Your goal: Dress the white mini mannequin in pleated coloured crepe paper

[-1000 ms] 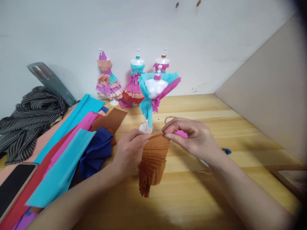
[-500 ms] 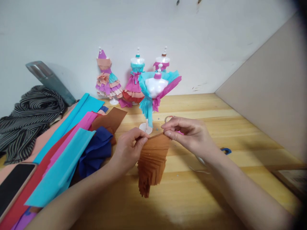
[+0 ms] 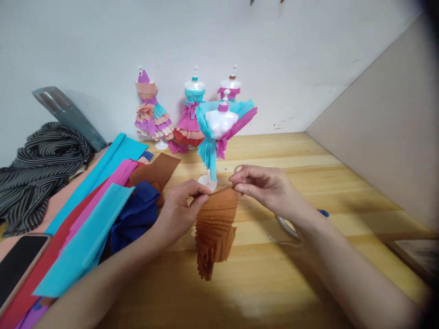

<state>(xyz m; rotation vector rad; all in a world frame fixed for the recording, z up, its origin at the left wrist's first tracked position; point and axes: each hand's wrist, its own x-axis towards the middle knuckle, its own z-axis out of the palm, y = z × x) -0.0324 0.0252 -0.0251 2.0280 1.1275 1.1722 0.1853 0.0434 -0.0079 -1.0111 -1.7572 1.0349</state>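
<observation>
Holding the pleated brown paper (image 3: 216,224) by its top edge, I have the fingers of my left hand (image 3: 181,206) pinched on one end and those of my right hand (image 3: 272,188) pinched on the other. It fans downward over the table (image 3: 339,201), in front of the white mannequin (image 3: 222,124) draped in turquoise and magenta; from this remote view I cannot tell whether its lower tip touches down. Crumpled dark blue paper (image 3: 134,217) lies left of my left hand.
</observation>
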